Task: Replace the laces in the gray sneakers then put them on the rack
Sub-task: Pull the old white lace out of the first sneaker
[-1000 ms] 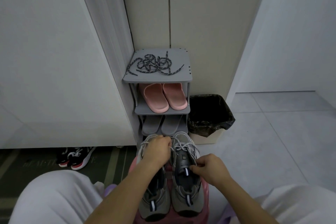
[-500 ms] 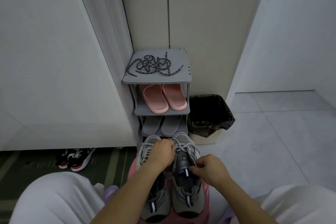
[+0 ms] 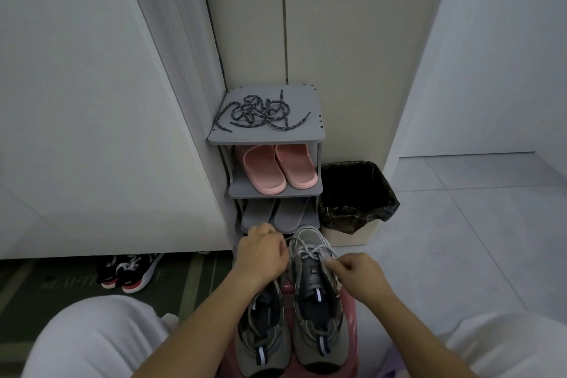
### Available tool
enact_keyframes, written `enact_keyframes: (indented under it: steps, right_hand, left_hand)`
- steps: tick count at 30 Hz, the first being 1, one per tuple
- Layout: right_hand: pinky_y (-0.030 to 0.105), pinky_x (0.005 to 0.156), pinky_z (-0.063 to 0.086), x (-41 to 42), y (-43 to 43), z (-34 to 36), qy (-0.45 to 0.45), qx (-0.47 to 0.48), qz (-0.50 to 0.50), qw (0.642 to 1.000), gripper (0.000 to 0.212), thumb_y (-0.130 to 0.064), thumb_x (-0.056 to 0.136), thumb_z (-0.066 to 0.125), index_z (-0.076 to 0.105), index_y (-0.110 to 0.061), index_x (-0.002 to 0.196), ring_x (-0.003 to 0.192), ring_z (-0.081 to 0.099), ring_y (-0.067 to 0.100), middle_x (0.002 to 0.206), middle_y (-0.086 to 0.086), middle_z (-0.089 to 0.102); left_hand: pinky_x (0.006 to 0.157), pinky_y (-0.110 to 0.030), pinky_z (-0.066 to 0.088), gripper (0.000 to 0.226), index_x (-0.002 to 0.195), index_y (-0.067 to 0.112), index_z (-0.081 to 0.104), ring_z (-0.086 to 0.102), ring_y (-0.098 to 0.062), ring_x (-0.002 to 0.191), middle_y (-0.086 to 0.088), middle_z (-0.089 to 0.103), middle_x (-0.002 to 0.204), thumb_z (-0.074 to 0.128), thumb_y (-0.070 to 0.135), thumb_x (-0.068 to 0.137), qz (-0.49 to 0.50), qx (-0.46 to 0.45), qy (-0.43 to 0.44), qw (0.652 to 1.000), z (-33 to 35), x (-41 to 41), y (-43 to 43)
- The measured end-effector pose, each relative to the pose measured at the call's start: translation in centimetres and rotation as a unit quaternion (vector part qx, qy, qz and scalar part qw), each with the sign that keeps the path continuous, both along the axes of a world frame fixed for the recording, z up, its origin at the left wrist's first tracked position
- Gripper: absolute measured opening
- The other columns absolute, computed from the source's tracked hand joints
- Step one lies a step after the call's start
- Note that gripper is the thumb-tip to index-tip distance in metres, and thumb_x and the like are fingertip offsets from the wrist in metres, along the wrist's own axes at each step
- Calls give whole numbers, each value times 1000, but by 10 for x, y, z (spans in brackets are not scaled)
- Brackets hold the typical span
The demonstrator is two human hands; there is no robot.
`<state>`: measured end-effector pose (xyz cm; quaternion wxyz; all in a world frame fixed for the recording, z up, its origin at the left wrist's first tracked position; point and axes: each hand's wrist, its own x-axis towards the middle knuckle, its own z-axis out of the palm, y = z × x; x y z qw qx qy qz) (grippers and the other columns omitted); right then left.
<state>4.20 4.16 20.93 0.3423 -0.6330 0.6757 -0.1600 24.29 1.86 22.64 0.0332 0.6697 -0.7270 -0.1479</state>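
Two gray sneakers stand side by side on a pink stool (image 3: 349,304) between my knees. My left hand (image 3: 260,256) lies over the front of the left sneaker (image 3: 264,331), fingers curled and hiding its laces. My right hand (image 3: 357,273) pinches the pale lace (image 3: 313,250) at the right side of the right sneaker (image 3: 319,310). Dark speckled laces (image 3: 260,112) lie tangled on the top shelf of the gray rack (image 3: 316,135) just beyond the shoes.
Pink slippers (image 3: 277,169) fill the rack's second shelf and gray slippers (image 3: 276,213) the third. A bin with a black bag (image 3: 357,193) stands right of the rack. Black and red sneakers (image 3: 129,270) lie on the mat at left. Pale tiled floor extends to the right.
My right hand has shifted from the tongue of the right sneaker up and to its right side, taking hold of the lace. My left hand stays over the left sneaker's front.
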Motion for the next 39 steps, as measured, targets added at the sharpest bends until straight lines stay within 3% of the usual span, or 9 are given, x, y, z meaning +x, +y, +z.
enact_keyframes:
  steps: [3, 6, 10, 13, 21, 25, 29, 36, 39]
  right_hand:
    - [31, 63, 45, 9, -10, 1, 0, -12, -24, 1000, 32, -28, 92, 54, 67, -3, 78, 64, 54, 17, 73, 9, 65]
    - [31, 72, 48, 21, -19, 1, -2, -14, -36, 999, 21, -15, 91, 52, 70, -4, 90, 83, 62, 23, 90, 10, 70]
    - [29, 68, 47, 31, -26, -1, 19, 31, -58, 998, 17, -19, 88, 56, 67, -17, 75, 78, 62, 21, 81, 6, 67]
    - [27, 62, 43, 32, -30, -3, 10, 44, -86, 995, 34, -21, 86, 60, 48, -23, 54, 69, 56, 19, 62, -1, 55]
    - [26, 56, 34, 33, -32, -4, 28, 39, -23, 999, 31, -17, 92, 49, 41, -17, 61, 68, 49, 18, 60, -4, 45]
    - [28, 64, 33, 33, -27, -5, 55, -15, 14, 998, 18, -21, 98, 38, 42, -11, 85, 82, 56, 26, 78, 5, 53]
    - [28, 65, 36, 30, -27, -6, 35, -4, -9, 999, 15, -20, 97, 40, 44, -10, 87, 75, 49, 20, 82, 6, 55]
    - [16, 51, 32, 28, -28, -3, 9, 9, -34, 999, 18, -20, 89, 57, 51, -16, 73, 73, 51, 17, 74, 1, 54]
    - [26, 55, 33, 30, -27, -2, 42, -19, -16, 999, 19, -18, 93, 48, 46, -16, 74, 76, 54, 24, 77, 6, 55]
  left_hand:
    - [107, -36, 23, 35, 129, 34, 51, 30, -18, 132, 8, 37, 143, 37, 39, 98, -42, -16, 14, 999, 1, -10, 6]
    - [112, -40, 15, 40, 140, 38, 38, 19, -18, 140, 6, 26, 153, 30, 36, 101, -67, 23, 2, 998, -3, -18, 4]
    - [111, -42, 15, 36, 133, 30, 46, 19, -20, 140, 5, 28, 151, 32, 29, 100, -63, 56, 2, 996, -5, -21, -2]
    - [107, -38, 21, 28, 117, 23, 54, 29, -18, 132, 6, 41, 137, 33, 27, 99, -54, 63, 29, 996, -5, -20, -9]
    - [106, -39, 25, 34, 87, 16, 57, 52, -21, 103, -4, 62, 100, 30, 34, 99, -56, 69, 12, 996, 3, -22, -8]
    - [102, -33, 29, 23, 99, 18, 54, 60, -22, 88, -2, 68, 91, 33, 27, 99, -32, 30, 49, 998, 2, -22, -2]
    - [91, -32, 40, 21, 108, 20, 54, 61, -20, 94, 2, 69, 98, 44, 35, 97, -18, 2, 72, 997, 5, -24, 2]
    - [96, -31, 36, 54, 120, 27, 53, 53, -15, 109, 7, 60, 112, 55, 63, 80, -38, 22, 58, 997, -3, -23, 7]
    - [105, -32, 30, 61, 127, 26, 50, 47, -14, 118, 7, 53, 124, 56, 63, 78, -43, 31, 56, 997, -6, -21, 9]
